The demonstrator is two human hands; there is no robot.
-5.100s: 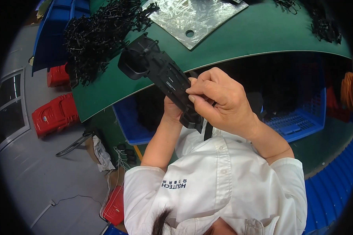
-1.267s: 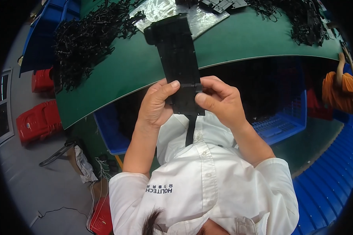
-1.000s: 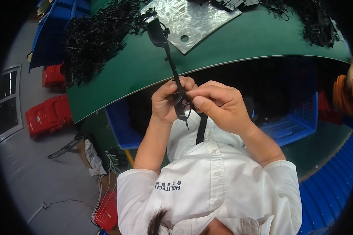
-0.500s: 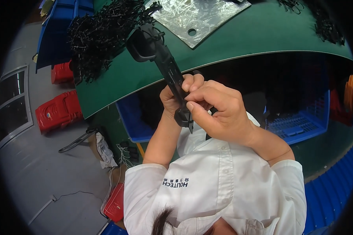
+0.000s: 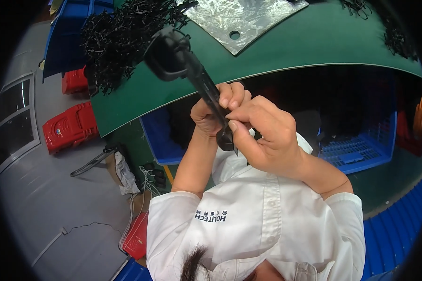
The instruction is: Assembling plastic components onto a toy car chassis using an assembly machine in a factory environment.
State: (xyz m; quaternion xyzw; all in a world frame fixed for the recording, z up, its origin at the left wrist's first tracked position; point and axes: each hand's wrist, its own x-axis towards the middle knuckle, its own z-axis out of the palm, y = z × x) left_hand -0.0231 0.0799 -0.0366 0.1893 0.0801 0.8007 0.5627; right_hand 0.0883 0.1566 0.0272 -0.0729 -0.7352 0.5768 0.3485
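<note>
A long black plastic part (image 5: 199, 77) slants up and away from my chest. Its far end widens into a dark, cup-like rim (image 5: 166, 58); a smaller thick end lies close to my shirt. My left hand (image 5: 207, 124) is closed around the middle of this part, thumb on one side and fingers curled over the other. On its right side, my right hand (image 5: 272, 136) pinches with thumb and index finger, the fingertips against the part's edge. Whatever sits between those fingertips is too small or hidden to make out.
A large heap of small black plastic parts (image 5: 115, 42) covers the left of the green table (image 5: 140, 100). A metal plate with a hole (image 5: 244, 21) lies beyond my hands. Blue crates (image 5: 356, 152) stand below the table, red stools (image 5: 70, 126) at left.
The black part has turned slightly, so its wide rim shows more and sits further left. Both hands stay on it, the right hand shifted slightly right.
</note>
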